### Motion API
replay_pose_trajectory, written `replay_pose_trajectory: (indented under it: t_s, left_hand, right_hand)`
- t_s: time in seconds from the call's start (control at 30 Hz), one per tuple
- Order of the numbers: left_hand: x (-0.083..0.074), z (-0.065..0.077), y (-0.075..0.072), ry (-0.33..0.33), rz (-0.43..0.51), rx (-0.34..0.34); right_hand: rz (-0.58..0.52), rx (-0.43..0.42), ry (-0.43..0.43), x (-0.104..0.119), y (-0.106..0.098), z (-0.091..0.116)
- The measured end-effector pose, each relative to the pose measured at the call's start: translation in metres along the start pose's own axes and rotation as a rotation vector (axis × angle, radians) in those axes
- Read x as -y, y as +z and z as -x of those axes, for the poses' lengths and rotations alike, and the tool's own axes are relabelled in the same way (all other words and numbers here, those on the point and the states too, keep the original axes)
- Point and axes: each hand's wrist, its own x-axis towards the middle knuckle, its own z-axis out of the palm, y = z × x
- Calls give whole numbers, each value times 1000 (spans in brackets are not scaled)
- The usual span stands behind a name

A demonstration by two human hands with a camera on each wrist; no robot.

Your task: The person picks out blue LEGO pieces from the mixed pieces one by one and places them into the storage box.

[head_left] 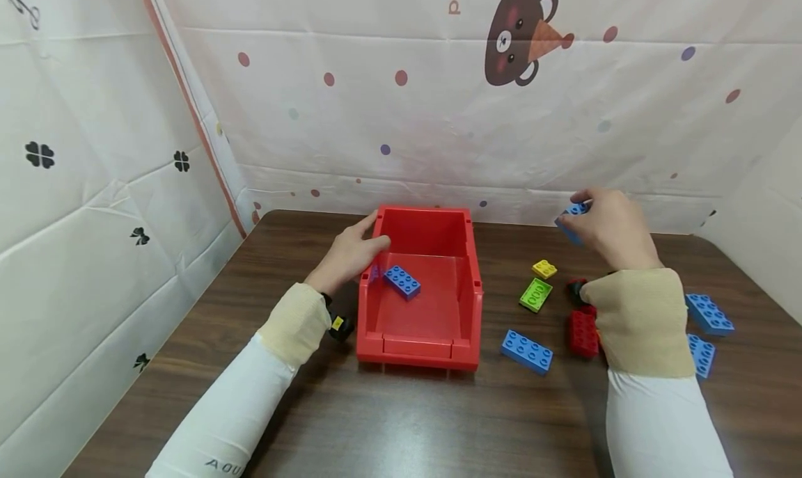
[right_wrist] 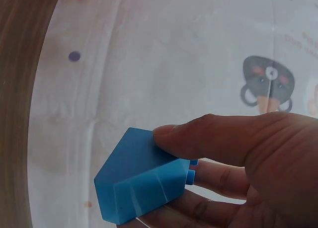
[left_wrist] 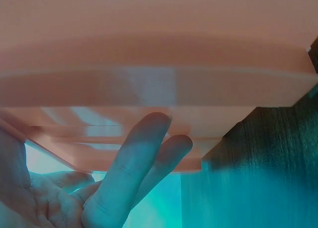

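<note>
My left hand holds the left wall of a red plastic bin, its thumb lying over the rim. In the left wrist view, two fingers rest against the wall's outer face. Inside the bin lies a blue building brick. Over the table's far right part, my right hand pinches another blue building brick between thumb and fingers. That brick is tilted, with its studs facing the fingers in the right wrist view.
Nearer than the right hand lie a yellow brick, a green brick, a blue brick and a red brick. Two more blue bricks lie beyond the right sleeve, which partly hides some bricks. A printed sheet hangs behind the table.
</note>
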Motion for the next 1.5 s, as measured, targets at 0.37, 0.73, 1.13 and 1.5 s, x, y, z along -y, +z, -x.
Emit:
replay_pose_trajectory:
  t_s: [0.37,0.73,1.13,1.5]
  left_hand:
    - [-2,-3,0,-11,-24,-4]
    - [-3,-2,1,-19,-20,-7]
    - [-5,-2,-1,-15,-26,-7]
    - [-2,1,1,-10,-18,-9]
  right_hand:
    - [12,19,-23,21,-1,2]
    - [7,35,-45,38,-2,8]
    - [-8,22,-59,60,0,16]
    - [-30,54,-112,73,4,27]
